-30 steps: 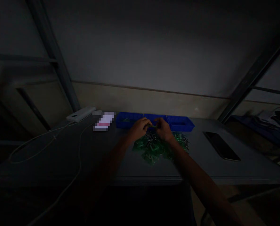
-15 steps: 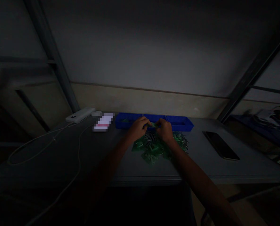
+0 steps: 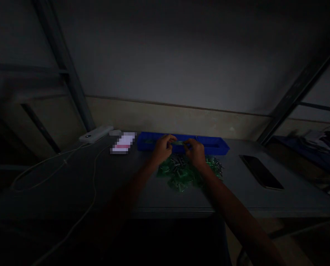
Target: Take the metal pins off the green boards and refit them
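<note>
Between my two hands stretches a small green plastic bag (image 3: 178,143), pale and slightly see-through. My left hand (image 3: 163,147) pinches its left end, and my right hand (image 3: 195,150) pinches the other end. Both hands are just in front of a row of blue bins (image 3: 215,145), above the bins' near edge. Under and in front of my hands lies a pile of green bags (image 3: 178,181) mixed with small metal pieces (image 3: 178,162), too dark to make out exactly. The left bin holds something greenish. My right forearm hides part of the pile.
A dark phone (image 3: 261,171) lies on the grey table (image 3: 120,184) at right. At left are a blurred-out lit screen (image 3: 124,143), a white box-shaped device (image 3: 96,135) and a loose white cable (image 3: 94,177). Metal posts (image 3: 70,77) and a wall stand behind.
My hands have moved slightly apart, and more of the green bag shows stretched between them. The view has shifted a little; the pile and bins look the same.
</note>
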`<control>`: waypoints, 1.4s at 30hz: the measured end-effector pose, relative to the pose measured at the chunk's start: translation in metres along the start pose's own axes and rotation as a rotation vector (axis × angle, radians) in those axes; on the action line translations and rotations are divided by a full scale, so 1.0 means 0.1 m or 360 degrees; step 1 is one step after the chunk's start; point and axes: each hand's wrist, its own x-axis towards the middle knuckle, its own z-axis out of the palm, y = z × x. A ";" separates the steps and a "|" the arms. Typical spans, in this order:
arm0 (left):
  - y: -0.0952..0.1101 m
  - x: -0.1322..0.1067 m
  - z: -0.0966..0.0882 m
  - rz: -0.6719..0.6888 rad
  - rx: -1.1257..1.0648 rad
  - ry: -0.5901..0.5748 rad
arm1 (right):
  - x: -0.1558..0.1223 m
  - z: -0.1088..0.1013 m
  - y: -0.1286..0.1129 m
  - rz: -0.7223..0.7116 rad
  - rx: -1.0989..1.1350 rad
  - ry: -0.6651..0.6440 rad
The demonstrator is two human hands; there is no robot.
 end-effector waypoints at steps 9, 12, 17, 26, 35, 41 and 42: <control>0.12 0.02 -0.01 -0.1233 -0.1277 -0.0126 | -0.02 0.01 0.04 -0.0367 0.0043 0.0317; 0.12 0.02 -0.03 -0.1010 -0.1316 -0.0061 | -0.02 0.03 -0.01 -0.0317 0.0112 0.0221; 0.03 0.03 -0.05 -0.0777 -0.1202 0.0065 | -0.03 0.02 -0.10 -0.0013 0.0333 -0.0035; 0.06 0.02 -0.03 -0.0678 -0.1042 0.0042 | 0.04 0.10 -0.08 0.0849 0.1396 -0.0001; 0.06 0.02 -0.03 -0.0606 -0.0897 0.0059 | 0.05 0.08 -0.02 0.0694 0.1294 -0.0284; 0.08 0.02 -0.05 -0.0630 -0.0761 0.0071 | 0.06 0.04 -0.02 0.0622 0.1261 -0.0252; 0.08 0.02 -0.05 -0.0634 -0.0745 0.0072 | 0.06 0.03 -0.02 0.0620 0.1255 -0.0253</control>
